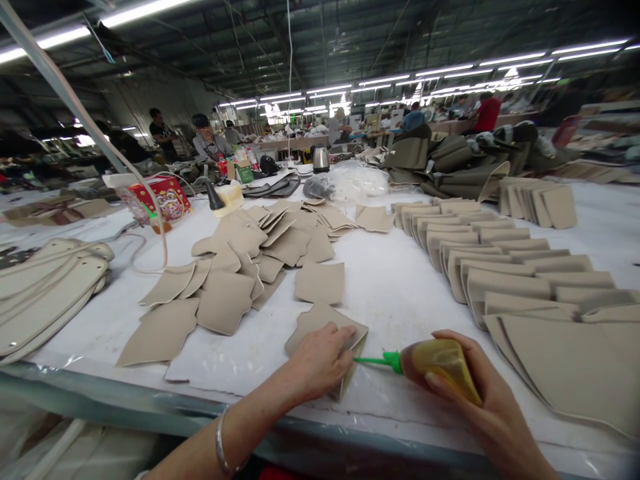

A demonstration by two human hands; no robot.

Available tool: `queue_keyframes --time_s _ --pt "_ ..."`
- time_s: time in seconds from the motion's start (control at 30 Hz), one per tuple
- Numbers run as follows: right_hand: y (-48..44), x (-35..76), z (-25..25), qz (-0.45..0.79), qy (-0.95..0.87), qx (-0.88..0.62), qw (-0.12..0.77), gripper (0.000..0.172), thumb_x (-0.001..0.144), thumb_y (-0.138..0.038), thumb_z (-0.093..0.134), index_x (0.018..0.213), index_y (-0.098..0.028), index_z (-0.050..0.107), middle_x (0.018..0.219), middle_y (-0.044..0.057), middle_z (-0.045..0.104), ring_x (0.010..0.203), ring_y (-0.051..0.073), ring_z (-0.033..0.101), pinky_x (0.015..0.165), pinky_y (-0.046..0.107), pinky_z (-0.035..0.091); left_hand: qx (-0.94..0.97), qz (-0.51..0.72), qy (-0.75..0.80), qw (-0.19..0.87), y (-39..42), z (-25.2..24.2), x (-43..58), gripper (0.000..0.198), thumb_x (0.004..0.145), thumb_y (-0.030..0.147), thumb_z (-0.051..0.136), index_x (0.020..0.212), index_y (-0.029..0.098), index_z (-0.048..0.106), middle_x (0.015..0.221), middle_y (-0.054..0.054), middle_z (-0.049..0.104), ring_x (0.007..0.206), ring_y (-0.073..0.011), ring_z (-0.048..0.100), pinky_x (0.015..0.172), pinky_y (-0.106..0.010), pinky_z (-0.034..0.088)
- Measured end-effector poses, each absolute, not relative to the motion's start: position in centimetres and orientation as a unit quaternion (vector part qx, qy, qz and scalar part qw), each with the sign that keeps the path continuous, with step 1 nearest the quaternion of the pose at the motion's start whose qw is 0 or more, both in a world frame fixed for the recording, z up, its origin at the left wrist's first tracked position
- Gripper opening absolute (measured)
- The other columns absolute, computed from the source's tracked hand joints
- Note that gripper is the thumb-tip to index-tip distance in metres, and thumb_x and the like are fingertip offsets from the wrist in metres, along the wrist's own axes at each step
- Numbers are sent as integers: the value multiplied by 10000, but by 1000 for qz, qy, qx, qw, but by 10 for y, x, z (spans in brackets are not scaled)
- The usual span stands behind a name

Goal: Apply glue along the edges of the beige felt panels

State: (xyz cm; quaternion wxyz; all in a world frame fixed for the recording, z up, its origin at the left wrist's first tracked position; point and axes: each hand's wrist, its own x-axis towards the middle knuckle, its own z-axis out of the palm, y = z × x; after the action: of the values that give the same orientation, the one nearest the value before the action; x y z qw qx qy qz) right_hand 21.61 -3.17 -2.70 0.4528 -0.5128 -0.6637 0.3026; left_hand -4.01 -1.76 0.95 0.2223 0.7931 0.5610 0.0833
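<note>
Left hand [320,363] pins the piece [313,319], fingers laid flat; right hand [480,400] grips the bottle [443,363], its nozzle [375,361] pointing left at the piece's edge.

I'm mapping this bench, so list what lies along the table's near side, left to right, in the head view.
From the left: stack of long beige panels, scattered beige pieces, left hand on a folded beige piece, green nozzle, yellow bottle in the right hand, overlapped row of beige panels.
</note>
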Motion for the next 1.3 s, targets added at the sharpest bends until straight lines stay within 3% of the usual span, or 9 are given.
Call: queue_keyframes --time_s 0.1,0.3,0.77,0.9,1.07,1.17,1.23,1.3 --pt "-36 213 -27 350 -668 -495 431 434 858 -503 624 1197 -268 490 1077 3 580 922 201 587 775 219 465 792 81 562 226 -17 9 -40 468 865 263 367 1315 248 498 1035 -68 597 934 -259 596 828 -352 445" --pt "-12 221 -27 248 -651 -545 465 476 824 -531 653 1187 -268 495 1060 17 554 879 219 569 760 280 451 791 76 560 234 -15 10 -39 463 867 267 362 1308 267 503 1056 -61 599 952 -252 597 845 -349 447" --pt "-18 222 -29 213 -650 -559 469 490 801 -537 661 1176 -261 508 1065 30 564 885 241 580 759 316 472 783 69 566 247 -13 14 -38 494 841 265 374 1319 272 497 1080 -58 605 968 -255 600 865 -367 453" --pt "-24 219 -30 339 -605 -547 469 477 785 -504 699 1158 -253 540 1003 24 616 861 239 609 741 300 503 777 86 567 261 -12 15 -38 501 828 259 398 1317 256 509 1106 -64 606 993 -254 587 877 -350 436" --pt "-17 222 -22 643 -278 -452 553 487 670 -414 796 1088 -215 646 1113 89 658 1001 322 620 789 392 563 743 120 583 306 -11 15 -43 443 809 311 491 1234 227 582 910 -37 644 852 -222 593 780 -305 443" --pt "-10 227 -11 670 -66 -439 595 390 641 -306 767 1015 -222 695 1163 80 650 914 281 660 697 349 592 687 167 665 241 -9 15 -55 391 844 360 486 1189 213 597 1022 -58 625 924 -214 584 827 -300 424" --pt "-6 230 -6 668 21 -428 609 332 712 -290 691 1040 -239 696 1188 57 641 849 244 678 652 316 597 642 154 732 167 -4 13 -65 427 833 358 504 1217 182 558 1135 -100 580 987 -235 570 850 -323 411" --pt "-4 234 -7 676 65 -408 611 307 783 -300 622 1080 -256 690 1208 37 633 819 232 685 613 291 599 614 111 766 154 2 12 -74 442 789 337 543 1194 158 547 1096 -113 589 966 -253 573 807 -333 412"
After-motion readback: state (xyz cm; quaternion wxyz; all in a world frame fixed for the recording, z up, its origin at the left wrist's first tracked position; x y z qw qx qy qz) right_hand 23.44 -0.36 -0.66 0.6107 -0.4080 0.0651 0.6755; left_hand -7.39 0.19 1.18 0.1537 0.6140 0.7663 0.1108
